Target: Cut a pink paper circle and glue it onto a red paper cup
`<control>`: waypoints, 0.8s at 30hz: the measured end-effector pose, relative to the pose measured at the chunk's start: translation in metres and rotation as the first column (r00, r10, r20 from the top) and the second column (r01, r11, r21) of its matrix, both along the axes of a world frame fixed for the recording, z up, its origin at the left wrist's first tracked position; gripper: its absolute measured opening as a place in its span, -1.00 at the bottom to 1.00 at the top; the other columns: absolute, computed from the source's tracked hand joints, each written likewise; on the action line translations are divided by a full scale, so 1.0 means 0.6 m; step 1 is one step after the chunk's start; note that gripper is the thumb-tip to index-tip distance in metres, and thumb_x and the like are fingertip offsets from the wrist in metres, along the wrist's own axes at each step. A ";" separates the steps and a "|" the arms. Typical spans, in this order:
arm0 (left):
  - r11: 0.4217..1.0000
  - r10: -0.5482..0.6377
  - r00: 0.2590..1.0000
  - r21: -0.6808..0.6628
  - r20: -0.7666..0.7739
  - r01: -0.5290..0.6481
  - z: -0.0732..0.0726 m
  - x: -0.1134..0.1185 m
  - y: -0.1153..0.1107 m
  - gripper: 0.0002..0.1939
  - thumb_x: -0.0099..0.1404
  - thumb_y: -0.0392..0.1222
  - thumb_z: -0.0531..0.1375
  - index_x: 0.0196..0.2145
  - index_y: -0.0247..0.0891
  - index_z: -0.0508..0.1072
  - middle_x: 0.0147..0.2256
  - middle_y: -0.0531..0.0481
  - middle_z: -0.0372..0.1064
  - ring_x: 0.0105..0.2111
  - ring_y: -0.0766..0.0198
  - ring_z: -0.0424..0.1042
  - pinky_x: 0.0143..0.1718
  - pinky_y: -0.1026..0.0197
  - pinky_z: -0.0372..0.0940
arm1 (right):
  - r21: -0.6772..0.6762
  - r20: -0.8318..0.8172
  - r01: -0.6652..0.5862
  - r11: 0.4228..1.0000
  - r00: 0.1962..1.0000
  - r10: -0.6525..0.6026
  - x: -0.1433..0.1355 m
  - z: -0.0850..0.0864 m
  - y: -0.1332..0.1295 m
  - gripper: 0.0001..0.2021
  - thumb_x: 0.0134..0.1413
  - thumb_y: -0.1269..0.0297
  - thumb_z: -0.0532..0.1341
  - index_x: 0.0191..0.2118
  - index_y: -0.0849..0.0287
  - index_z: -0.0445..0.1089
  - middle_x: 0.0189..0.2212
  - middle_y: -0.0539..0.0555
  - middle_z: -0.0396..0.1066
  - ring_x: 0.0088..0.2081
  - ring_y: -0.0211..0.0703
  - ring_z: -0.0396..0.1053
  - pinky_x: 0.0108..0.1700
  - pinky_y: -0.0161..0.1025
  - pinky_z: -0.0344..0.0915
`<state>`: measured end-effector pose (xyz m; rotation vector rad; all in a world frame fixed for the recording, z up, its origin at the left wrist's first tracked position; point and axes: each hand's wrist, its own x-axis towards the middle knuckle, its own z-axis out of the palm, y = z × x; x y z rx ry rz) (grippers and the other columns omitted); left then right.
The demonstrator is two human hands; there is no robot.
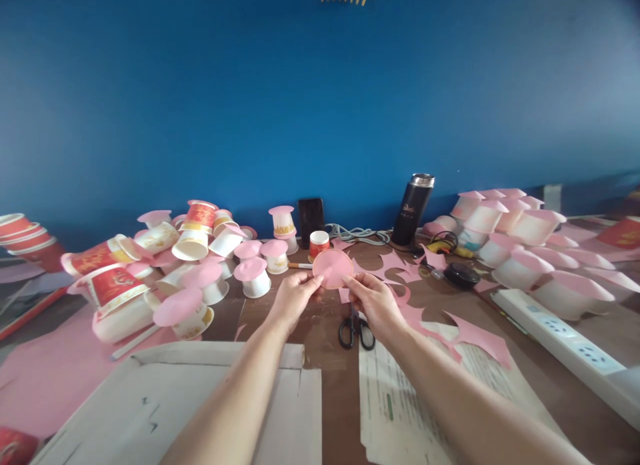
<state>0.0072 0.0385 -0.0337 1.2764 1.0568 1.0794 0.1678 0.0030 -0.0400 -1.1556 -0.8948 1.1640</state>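
Note:
A round pink paper disc (pixel 333 269) is held up between my two hands above the brown table. My left hand (pixel 299 297) pinches its left edge, and my right hand (pixel 373 299) pinches its right edge. Just behind the disc stands a small red and white paper cup (pixel 319 245). Black-handled scissors (pixel 356 333) lie on the table below the disc, beside my right hand. Pink paper scraps (pixel 410 268) are scattered to the right.
Paper cups with pink discs (pixel 251 277) crowd the left, more such cups (pixel 523 263) the right. A black bottle (pixel 413 210) and a phone (pixel 311 219) stand near the blue wall. Cardboard (pixel 165 411), printed paper (pixel 400 411) and a power strip (pixel 565 338) lie nearer.

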 end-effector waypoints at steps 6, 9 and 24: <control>1.000 -0.010 1.000 -0.018 0.009 0.011 -0.002 0.000 0.002 -0.67 0.05 0.00 0.30 -0.35 -0.36 0.53 -0.43 -0.08 0.45 -0.44 0.29 0.39 -0.46 0.30 0.29 | 0.024 0.031 0.015 1.000 0.999 -0.016 0.001 -0.008 0.003 -0.68 -0.19 0.02 0.37 -0.48 0.18 0.36 -0.67 -0.09 0.28 -0.64 -0.39 0.13 -0.59 -0.38 0.01; 1.000 -0.012 1.000 -0.026 0.011 0.012 -0.004 -0.001 0.002 -0.67 0.06 -0.01 0.30 -0.34 -0.36 0.53 -0.42 -0.08 0.45 -0.43 0.29 0.39 -0.46 0.30 0.29 | 0.027 0.020 0.023 0.999 1.000 -0.024 0.001 -0.010 0.004 -0.68 -0.18 0.02 0.37 -0.48 0.17 0.35 -0.68 -0.11 0.27 -0.65 -0.40 0.12 -0.60 -0.39 0.00; 1.000 -0.028 0.999 -0.012 0.018 0.028 0.001 0.003 -0.003 -0.69 0.04 -0.01 0.31 -0.40 -0.36 0.53 -0.49 -0.04 0.43 -0.47 0.31 0.37 -0.49 0.31 0.25 | 0.029 0.056 0.057 0.998 0.997 -0.059 -0.001 -0.009 0.002 -0.67 -0.17 0.01 0.36 -0.46 0.18 0.35 -0.67 -0.10 0.27 -0.65 -0.39 0.12 -0.58 -0.38 0.03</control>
